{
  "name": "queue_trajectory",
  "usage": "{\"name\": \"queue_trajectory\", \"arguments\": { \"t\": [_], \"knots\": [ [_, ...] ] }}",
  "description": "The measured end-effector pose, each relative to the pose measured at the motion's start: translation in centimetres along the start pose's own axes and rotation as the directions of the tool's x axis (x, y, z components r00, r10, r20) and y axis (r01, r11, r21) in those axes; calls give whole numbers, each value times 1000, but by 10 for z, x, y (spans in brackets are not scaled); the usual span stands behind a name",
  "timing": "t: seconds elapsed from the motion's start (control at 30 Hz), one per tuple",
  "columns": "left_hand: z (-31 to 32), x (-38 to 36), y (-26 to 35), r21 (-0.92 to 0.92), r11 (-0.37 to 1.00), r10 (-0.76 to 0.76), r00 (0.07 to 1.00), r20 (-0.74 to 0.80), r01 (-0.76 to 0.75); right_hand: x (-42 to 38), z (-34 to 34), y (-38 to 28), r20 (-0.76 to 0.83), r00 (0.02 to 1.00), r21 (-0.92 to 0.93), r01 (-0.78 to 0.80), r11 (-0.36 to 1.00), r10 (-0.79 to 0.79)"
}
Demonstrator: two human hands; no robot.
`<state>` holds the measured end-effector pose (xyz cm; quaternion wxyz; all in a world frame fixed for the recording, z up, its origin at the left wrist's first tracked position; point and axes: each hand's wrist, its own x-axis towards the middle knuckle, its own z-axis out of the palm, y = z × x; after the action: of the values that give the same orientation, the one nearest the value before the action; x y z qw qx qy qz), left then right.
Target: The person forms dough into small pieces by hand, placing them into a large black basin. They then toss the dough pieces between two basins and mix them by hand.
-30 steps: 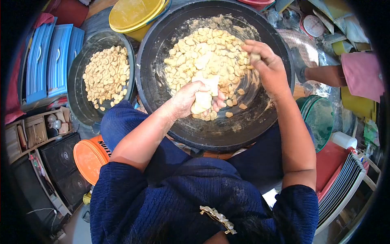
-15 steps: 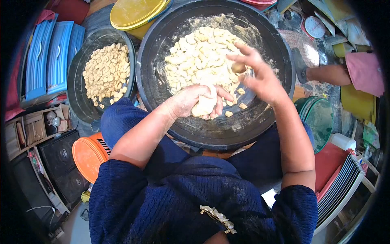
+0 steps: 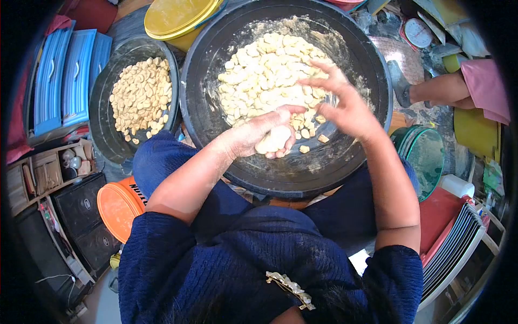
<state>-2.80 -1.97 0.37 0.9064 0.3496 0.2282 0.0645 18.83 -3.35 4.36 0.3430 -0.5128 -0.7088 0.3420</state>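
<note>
My left hand [image 3: 253,133] is closed around a pale, smooth lump of dough [image 3: 274,139], its thumb lying over the top. It is above the near part of a large black basin [image 3: 302,175]. In that basin lies a heap of small flattened dough pieces [image 3: 264,75], with a few loose ones close to my hands. My right hand [image 3: 348,108] hovers over the right side of the basin, its fingers spread and slightly blurred, and I see nothing in them.
A smaller dark basin [image 3: 100,129] on the left holds more small pieces. A yellow-lidded bucket [image 3: 181,16] stands behind, an orange-lidded one [image 3: 116,210] at lower left, a green tub [image 3: 426,162] at right. Another person's leg [image 3: 440,90] is at the right.
A small brownish piece seen by the right fingers is gone from there. The left thumb has shifted forward over the dough lump. The other person's leg has moved slightly.
</note>
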Motion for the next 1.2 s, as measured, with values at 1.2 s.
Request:
{"name": "queue_trajectory", "arguments": {
  "t": [1.2],
  "knots": [
    [-8,5,16,147,919,393,863,-319,-365,3,27,11,-50,966,434,-208,876,254]
  ]
}}
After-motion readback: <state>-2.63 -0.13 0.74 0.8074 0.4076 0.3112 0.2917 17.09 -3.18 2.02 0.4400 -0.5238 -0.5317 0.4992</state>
